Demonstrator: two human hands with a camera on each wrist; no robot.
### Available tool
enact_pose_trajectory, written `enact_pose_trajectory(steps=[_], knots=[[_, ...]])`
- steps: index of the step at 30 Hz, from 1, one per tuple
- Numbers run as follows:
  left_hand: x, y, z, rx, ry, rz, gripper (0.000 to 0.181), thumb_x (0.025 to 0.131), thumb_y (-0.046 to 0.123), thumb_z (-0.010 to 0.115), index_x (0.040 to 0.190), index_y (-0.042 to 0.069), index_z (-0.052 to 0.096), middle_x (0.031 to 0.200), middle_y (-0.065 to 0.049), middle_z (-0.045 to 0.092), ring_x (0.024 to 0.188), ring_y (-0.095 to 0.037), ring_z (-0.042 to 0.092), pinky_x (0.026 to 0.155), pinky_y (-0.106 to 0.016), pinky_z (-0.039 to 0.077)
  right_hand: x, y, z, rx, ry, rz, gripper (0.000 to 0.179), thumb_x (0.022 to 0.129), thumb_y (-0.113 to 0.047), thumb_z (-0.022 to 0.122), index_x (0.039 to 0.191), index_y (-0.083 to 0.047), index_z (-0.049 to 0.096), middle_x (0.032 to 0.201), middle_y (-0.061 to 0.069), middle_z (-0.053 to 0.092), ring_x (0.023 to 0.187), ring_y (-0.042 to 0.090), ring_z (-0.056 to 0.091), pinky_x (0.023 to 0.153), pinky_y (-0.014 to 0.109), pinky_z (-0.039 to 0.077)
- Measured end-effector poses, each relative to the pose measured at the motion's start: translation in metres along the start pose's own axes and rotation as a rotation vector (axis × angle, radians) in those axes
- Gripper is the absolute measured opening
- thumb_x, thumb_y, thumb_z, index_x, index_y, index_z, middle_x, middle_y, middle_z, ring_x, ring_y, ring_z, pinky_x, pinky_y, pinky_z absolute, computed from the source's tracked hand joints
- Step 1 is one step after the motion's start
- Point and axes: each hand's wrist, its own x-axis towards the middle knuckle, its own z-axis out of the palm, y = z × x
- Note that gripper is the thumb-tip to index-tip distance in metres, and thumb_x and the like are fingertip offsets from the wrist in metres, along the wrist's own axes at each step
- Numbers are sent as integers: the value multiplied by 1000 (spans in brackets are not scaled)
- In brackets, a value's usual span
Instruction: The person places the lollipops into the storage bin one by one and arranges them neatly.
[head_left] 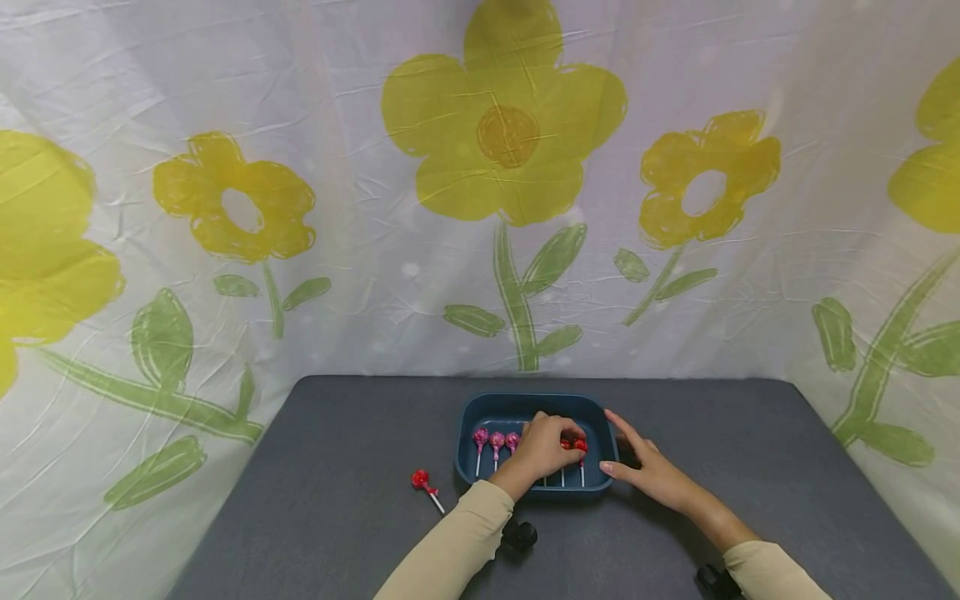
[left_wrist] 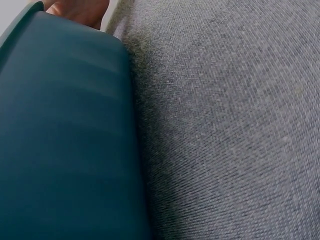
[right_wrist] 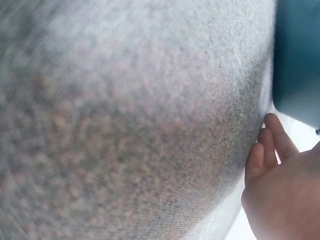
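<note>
A dark blue tray (head_left: 536,493) lies on the table with a row of lollipops in it. Pink-wrapped lollipops (head_left: 497,440) lie at its left side, heads toward the back. My left hand (head_left: 546,446) reaches into the tray and hides the middle of the row. Its curled fingers and thumb pinch a red lollipop (head_left: 581,447) near the right end. Beside the tray's right wall is my right hand (head_left: 652,473), fingers extended and thumb apart, fingertips at the rim. In the right wrist view, fingers (right_wrist: 268,145) reach past the tray's corner (right_wrist: 300,75).
Another red lollipop (head_left: 422,479) lies on the grey table (head_left: 345,500) left of the tray, its stick partly behind the left sleeve (head_left: 465,542). A flower-printed curtain (head_left: 360,292) hangs behind the table. Dark wrist devices show below both hands.
</note>
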Motion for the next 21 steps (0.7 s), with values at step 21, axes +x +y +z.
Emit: enact_pose_trajectory(steps=[21], knots=[[0,1,0,32,-18,2,25,83,34,80,105,23,76,101,8,75,90,-6,50,86,-34,41,0,-2,0,5,0,17,81,97,-43,59,159,-34,8,152,24,40,140,47,29,98,70,39]])
